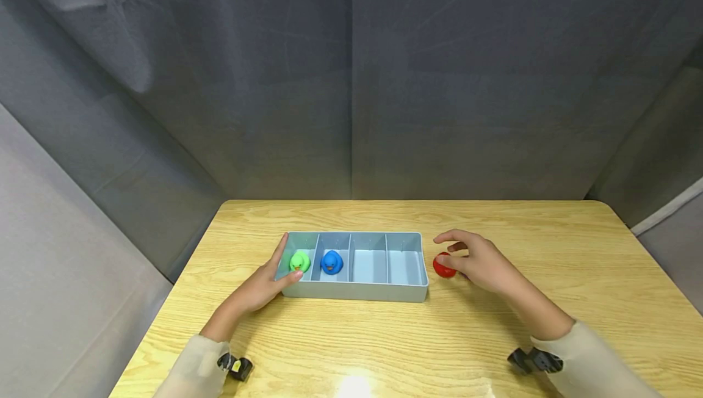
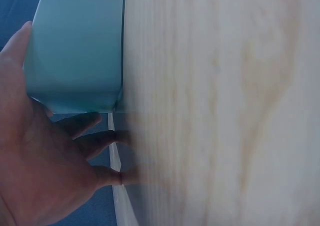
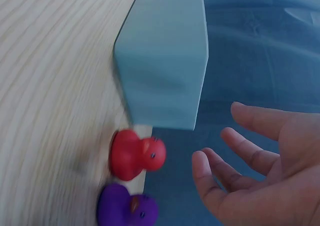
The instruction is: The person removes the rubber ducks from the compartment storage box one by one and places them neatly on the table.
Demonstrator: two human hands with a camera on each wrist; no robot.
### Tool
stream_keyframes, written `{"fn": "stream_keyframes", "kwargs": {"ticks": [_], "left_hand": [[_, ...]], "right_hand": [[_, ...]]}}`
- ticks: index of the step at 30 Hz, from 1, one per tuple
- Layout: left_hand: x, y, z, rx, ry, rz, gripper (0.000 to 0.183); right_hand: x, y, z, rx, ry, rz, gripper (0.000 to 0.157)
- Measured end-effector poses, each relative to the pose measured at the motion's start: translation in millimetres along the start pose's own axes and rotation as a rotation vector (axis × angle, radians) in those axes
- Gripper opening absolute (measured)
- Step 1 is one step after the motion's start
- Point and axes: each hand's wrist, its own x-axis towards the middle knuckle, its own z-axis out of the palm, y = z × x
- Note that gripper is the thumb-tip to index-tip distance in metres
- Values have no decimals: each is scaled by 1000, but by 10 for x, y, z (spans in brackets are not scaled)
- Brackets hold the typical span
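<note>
Left hand (image 1: 258,288): spread, resting on divided tray (image 1: 354,291), lower centre.
Right hand (image 1: 482,265): fingers parted, holding nothing, near red duck (image 1: 443,268), lower right of centre.
Stowed: green duck (image 1: 299,260), blue duck (image 1: 332,262).
Outside, apparently remaining: red duck, purple duck (image 3: 117,206).

My count at one wooden table (image 1: 307,334)
I have two hands, one left hand (image 1: 266,284) and one right hand (image 1: 482,262), with two sleeves (image 1: 194,370) and two black wrist devices (image 1: 236,366). I count one green duck (image 1: 299,262), one blue duck (image 1: 332,262), one red duck (image 3: 129,155) and one purple duck (image 3: 119,207): four ducks, two inside one tray (image 1: 354,291), two outside. It has four compartments (image 1: 369,264) and three dividers (image 1: 350,264).
</note>
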Motion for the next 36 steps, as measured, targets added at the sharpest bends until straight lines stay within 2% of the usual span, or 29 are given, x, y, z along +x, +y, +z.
{"fn": "stream_keyframes", "kwargs": {"ticks": [6, 14, 36], "left_hand": [[1, 7, -3, 4, 1, -12, 94], [-6, 16, 1, -2, 1, -13, 94], [-1, 19, 4, 15, 6, -6, 94]], "right_hand": [[55, -132, 108, 26, -4, -49, 37], [117, -246, 235, 107, -57, -76, 35], [326, -493, 662, 99, -112, -169, 35]]}}
